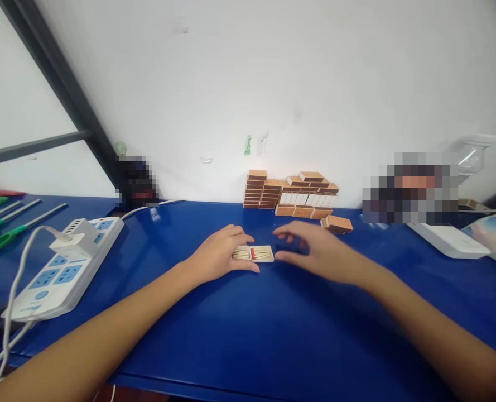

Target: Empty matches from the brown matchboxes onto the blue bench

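Observation:
Two small open matchbox trays lie end to end on the blue table (231,329). Red match heads show in the right tray (263,254); pale matchsticks fill the left tray (241,253). My left hand (222,252) holds the left tray between thumb and fingers. Just right of the trays is my right hand (314,251), its thumb and fingers apart with nothing between them. Behind the hands, brown matchboxes stand in stacks (255,190) against the wall, beside a row of boxes with white sides (295,199). A few boxes (338,224) lie nearer, at the right.
A white power strip (80,268) with a plugged-in charger and cable lies at the left. Beyond it are green-handled tools (5,240). At the right are a white device (451,240) and a clear plastic container (473,156). The white wall bounds the table behind.

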A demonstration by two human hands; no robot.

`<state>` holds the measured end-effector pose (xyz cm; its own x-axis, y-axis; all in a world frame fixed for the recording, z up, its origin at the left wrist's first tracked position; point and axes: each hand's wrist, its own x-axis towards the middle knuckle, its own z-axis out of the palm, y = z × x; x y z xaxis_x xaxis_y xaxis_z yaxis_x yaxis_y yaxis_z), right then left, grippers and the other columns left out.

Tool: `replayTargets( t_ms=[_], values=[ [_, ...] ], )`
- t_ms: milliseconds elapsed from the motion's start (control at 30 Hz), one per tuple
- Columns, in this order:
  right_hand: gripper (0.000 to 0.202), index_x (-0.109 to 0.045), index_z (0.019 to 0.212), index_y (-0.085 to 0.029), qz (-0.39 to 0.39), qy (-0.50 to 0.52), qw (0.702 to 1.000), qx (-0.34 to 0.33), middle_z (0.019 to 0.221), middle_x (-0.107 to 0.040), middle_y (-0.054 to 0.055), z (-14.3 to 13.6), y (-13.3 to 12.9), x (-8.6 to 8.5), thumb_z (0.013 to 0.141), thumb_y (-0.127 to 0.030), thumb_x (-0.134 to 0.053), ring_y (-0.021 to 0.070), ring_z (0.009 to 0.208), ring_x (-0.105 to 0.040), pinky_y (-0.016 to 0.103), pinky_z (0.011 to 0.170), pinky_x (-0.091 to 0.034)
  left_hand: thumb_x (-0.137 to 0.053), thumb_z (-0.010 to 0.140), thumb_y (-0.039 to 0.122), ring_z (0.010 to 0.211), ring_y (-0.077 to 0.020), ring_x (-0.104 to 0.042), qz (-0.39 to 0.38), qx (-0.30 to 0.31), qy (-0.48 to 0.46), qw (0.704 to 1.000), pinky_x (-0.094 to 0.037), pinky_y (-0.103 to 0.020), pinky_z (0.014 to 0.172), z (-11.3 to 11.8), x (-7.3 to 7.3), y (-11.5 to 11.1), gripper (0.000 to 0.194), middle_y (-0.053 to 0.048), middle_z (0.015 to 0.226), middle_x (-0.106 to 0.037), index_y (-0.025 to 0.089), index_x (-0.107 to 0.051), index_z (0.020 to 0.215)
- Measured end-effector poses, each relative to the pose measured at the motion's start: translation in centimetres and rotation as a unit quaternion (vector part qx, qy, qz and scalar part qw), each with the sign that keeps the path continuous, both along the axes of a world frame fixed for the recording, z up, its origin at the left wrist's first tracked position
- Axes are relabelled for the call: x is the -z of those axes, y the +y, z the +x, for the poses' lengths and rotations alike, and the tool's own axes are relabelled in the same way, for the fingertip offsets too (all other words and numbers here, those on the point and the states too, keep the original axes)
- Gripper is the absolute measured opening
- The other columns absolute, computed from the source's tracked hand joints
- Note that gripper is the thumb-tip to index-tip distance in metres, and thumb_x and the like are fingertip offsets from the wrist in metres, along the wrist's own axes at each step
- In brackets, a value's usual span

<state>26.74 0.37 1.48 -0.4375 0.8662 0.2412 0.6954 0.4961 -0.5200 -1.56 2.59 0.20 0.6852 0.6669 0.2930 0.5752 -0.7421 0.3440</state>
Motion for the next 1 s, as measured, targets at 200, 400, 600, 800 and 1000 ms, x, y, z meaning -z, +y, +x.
replayTargets(
  t_ms=[200,400,600,800,1000],
  values=[
    [0.023,-0.070,0.112,-0.027,-0.008,0.008,0.999,-0.046,0.114,-0.070,0.007,-2.1,-0.7,1.6,0.095,-0.043,-0.067,0.0248,0.103,-0.064,0.041,0.090,-0.053,-0.084,0.081,0.055,0.088,-0.0218,-0.066,-0.066,-0.006,0.037,0.997,-0.051,-0.032,0.075,-1.6,-2.2,0.5,0.043,-0.005,0.102,-0.070,0.023,-0.078,0.109],
    [0.035,-0.068,0.115,-0.025,-0.063,0.098,0.992,0.044,0.097,-0.072,0.003,-1.1,1.4,1.9,0.090,-0.048,-0.073,0.0192,0.080,-0.062,0.036,0.076,-0.050,-0.079,0.088,0.045,0.082,-0.0188,-0.064,-0.051,-0.005,-0.004,0.999,-0.048,-0.031,0.073,-1.3,-2.0,1.2,0.027,-0.004,0.094,-0.070,0.022,-0.078,0.102],
    [0.046,-0.065,0.114,-0.019,-0.080,0.190,0.976,0.066,0.086,-0.071,0.002,-1.4,4.1,3.1,0.081,-0.049,-0.077,0.0145,0.066,-0.053,0.032,0.066,-0.047,-0.078,0.090,0.048,0.083,-0.0181,-0.065,-0.062,0.002,-0.014,0.998,-0.049,-0.030,0.074,-0.9,-1.3,0.8,0.031,-0.005,0.099,-0.070,0.025,-0.079,0.111],
    [0.048,-0.064,0.108,-0.019,-0.116,0.233,0.963,0.075,0.083,-0.072,0.002,-3.3,6.2,2.8,0.074,-0.047,-0.083,0.0126,0.061,-0.054,0.028,0.058,-0.043,-0.076,0.087,0.062,0.094,-0.0231,-0.067,-0.043,-0.056,-0.103,0.992,-0.052,-0.037,0.088,-0.8,0.0,2.4,0.051,-0.007,0.102,-0.075,0.022,-0.076,0.120],
    [0.048,-0.064,0.112,-0.021,-0.134,0.250,0.959,0.021,0.089,-0.078,0.004,-5.3,7.0,3.0,0.075,-0.046,-0.082,0.0140,0.063,-0.059,0.028,0.057,-0.043,-0.069,0.093,0.048,0.083,-0.0213,-0.068,-0.117,-0.146,-0.175,0.967,-0.052,-0.034,0.078,-1.3,1.4,5.8,0.039,-0.008,0.103,-0.080,0.018,-0.080,0.115]
  ],
)
